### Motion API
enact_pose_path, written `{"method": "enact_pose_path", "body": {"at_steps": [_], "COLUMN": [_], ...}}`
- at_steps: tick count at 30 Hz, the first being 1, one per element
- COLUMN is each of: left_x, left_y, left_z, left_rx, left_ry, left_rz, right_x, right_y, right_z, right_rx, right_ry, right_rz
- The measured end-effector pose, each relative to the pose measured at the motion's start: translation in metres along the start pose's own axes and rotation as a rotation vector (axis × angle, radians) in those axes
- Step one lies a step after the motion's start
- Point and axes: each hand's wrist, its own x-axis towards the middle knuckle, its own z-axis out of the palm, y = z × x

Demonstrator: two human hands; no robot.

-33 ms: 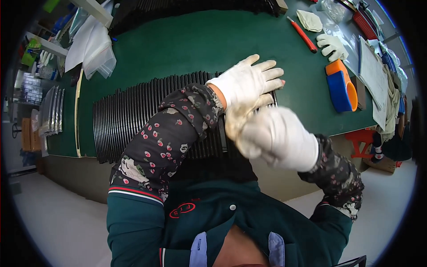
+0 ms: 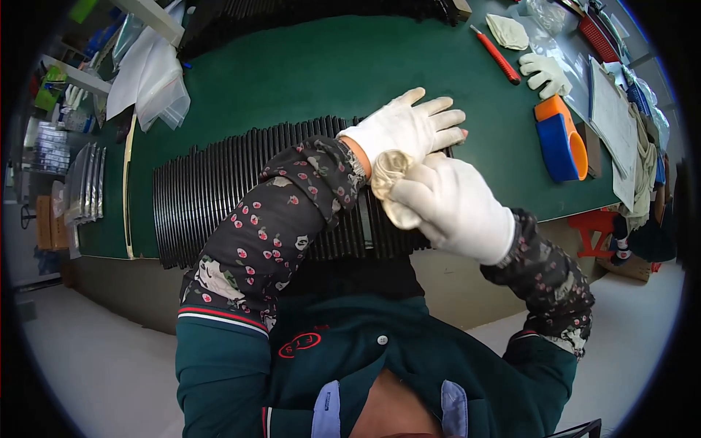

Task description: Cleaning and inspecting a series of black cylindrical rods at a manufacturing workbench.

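My left hand wears a white glove and is raised with its fingers spread, holding nothing. My right hand, also in a white glove, pinches the bunched cuff of the left glove at the wrist. Both hands hover over a long row of black ribbed parts standing on edge on the green table. My flower-patterned sleeves cover part of the row.
An orange and blue tool, a red-handled cutter, a spare white glove and papers lie at the table's right. Clear plastic bags hang at the far left. A red stool stands under the right edge.
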Motion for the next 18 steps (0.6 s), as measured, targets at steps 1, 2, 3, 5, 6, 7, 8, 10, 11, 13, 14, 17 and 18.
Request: {"method": "enact_pose_path", "body": {"at_steps": [1,2,3,5,6,7,8,10,11,13,14,17,18], "left_x": [0.000,0.003,0.000,-0.002,-0.002,-0.002,-0.002,0.002,0.003,0.004,0.004,0.012,0.011], "left_y": [0.004,0.004,0.005,0.005,0.005,0.003,0.002,0.003,0.003,0.003,0.005,0.007,0.008], "left_z": [-0.002,0.000,0.000,-0.001,-0.002,-0.002,-0.002,-0.008,-0.006,-0.003,-0.001,-0.001,-0.002], "left_rx": [-0.022,-0.046,-0.067,-0.060,-0.055,-0.055,-0.040,0.037,0.009,-0.021,-0.031,-0.026,-0.020], "left_ry": [-0.008,-0.010,-0.001,-0.004,-0.005,-0.004,-0.020,-0.051,-0.058,-0.061,-0.059,-0.055,-0.069], "left_rz": [-0.018,-0.034,-0.040,-0.054,-0.056,-0.057,-0.057,-0.015,-0.037,-0.052,-0.057,-0.056,-0.067], "right_x": [0.003,0.004,0.005,-0.004,-0.009,-0.013,-0.008,-0.020,-0.019,-0.022,-0.027,-0.039,-0.034], "right_y": [0.007,0.014,-0.001,-0.028,-0.031,-0.025,-0.017,0.006,0.014,0.003,-0.015,-0.034,-0.028], "right_z": [0.001,0.002,-0.004,-0.007,-0.010,-0.021,-0.038,-0.022,-0.018,-0.016,-0.015,-0.022,-0.037], "right_rx": [-0.073,-0.151,0.030,0.303,0.193,0.178,0.168,0.051,-0.071,0.097,0.206,0.122,0.137], "right_ry": [0.069,0.132,-0.039,-0.200,-0.277,-0.105,0.072,0.436,0.333,0.051,-0.078,-0.244,-0.069], "right_rz": [0.042,0.087,0.138,0.011,-0.022,0.029,0.082,0.096,0.113,0.191,0.184,0.139,0.147]}}
